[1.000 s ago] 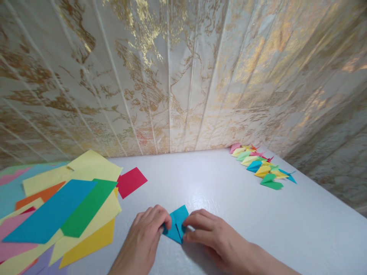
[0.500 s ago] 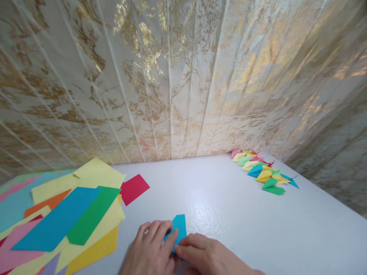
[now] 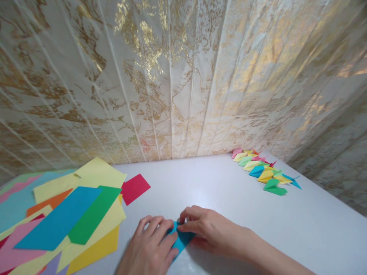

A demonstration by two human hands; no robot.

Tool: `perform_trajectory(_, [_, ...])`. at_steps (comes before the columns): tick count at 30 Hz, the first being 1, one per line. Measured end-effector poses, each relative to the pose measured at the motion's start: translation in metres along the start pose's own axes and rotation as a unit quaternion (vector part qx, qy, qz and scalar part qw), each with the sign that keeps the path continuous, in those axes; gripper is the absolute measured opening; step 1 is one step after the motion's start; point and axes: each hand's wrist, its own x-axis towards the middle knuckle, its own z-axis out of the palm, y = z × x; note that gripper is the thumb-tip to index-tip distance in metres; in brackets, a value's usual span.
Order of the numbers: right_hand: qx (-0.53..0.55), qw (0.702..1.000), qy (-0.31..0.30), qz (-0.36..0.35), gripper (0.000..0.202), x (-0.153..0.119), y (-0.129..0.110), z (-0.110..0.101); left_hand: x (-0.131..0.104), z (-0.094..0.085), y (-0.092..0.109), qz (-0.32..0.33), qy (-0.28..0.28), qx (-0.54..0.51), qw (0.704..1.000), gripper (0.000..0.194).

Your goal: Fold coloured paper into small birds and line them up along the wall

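A small folded sheet of blue paper (image 3: pixel 183 241) lies on the white table between my two hands. My left hand (image 3: pixel 153 244) rests over its left side, fingers curved and the thumb pressing on the paper. From the right, my right hand (image 3: pixel 205 229) pinches the paper's upper edge between thumb and forefinger. Its other fingers are tucked by the right edge. Part of the paper is hidden under my left fingers.
On the left lies a heap of coloured paper, with a blue sheet (image 3: pixel 61 217) and a green sheet (image 3: pixel 93 215) on top. A red square (image 3: pixel 136 189) sits beside it. Several folded paper figures (image 3: pixel 265 176) stand in rows at the back right, before a patterned curtain (image 3: pixel 172 95).
My right hand has moved up from the paper's lower right to its top edge. The blue paper has changed angle and now shows a slanting right side. My left hand stays nearly in place.
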Motion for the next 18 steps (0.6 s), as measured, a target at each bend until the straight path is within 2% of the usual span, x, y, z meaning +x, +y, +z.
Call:
perform_trajectory(3, [0.003, 1.0, -0.001, 0.03, 0.037, -0.004, -0.008, 0.0, -0.002, 0.002, 0.004, 0.014, -0.005, 0.008, 1.0, 0.046])
perform_trajectory(4, [0.005, 0.999, 0.0, 0.035, 0.036, -0.004, -0.008, 0.001, -0.002, 0.002, 0.005, 0.011, 0.002, 0.008, 1.0, 0.047])
perform_trajectory(10, [0.013, 0.998, 0.021, 0.049, 0.03, -0.002, -0.005, 0.008, -0.002, 0.002, 0.01, 0.001, 0.012, -0.004, 1.0, 0.016])
perform_trajectory(18, [-0.011, 0.997, 0.027, 0.074, 0.031, -0.001, -0.009, 0.015, -0.002, 0.004, 0.01, 0.016, 0.039, 0.012, 0.999, 0.019])
